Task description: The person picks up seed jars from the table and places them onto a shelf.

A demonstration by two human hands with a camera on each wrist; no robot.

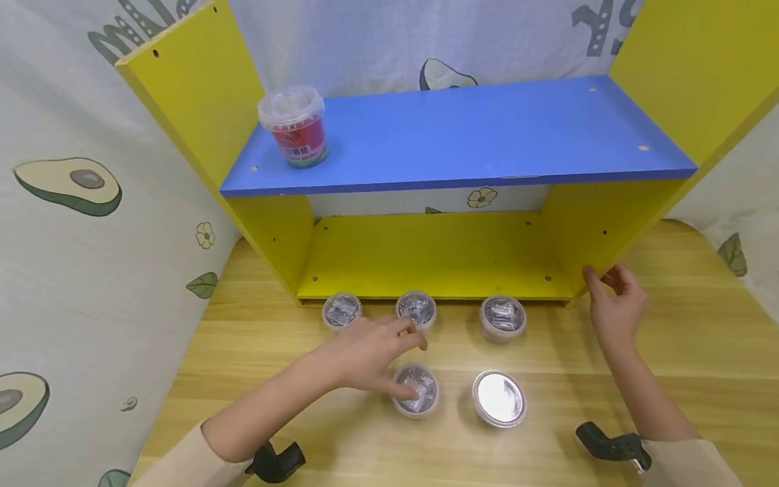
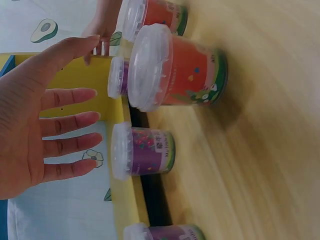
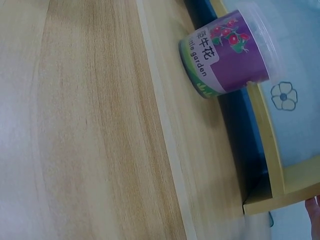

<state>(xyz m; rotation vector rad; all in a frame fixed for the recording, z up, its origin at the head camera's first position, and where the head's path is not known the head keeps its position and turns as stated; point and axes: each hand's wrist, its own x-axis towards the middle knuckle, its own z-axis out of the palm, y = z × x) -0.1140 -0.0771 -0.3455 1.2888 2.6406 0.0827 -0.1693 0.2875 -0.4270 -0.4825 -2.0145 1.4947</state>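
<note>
My left hand hovers over the lidded plastic cups, fingers spread and holding nothing. Its thumb lies above the front-left cup in the head view. The left wrist view shows a gap between that hand and a red-labelled cup. My right hand grips the lower front edge of the yellow shelf's right side panel, thumb on the inner face. Purple-labelled cups form a row along the shelf's base. Another front cup has a shiny top. On the blue board stands a red-labelled cup.
The yellow shelf's lower board lies just behind the row of cups. A wooden table carries everything. Behind hangs a cloth printed with avocados. Black wrist mounts are worn on both forearms.
</note>
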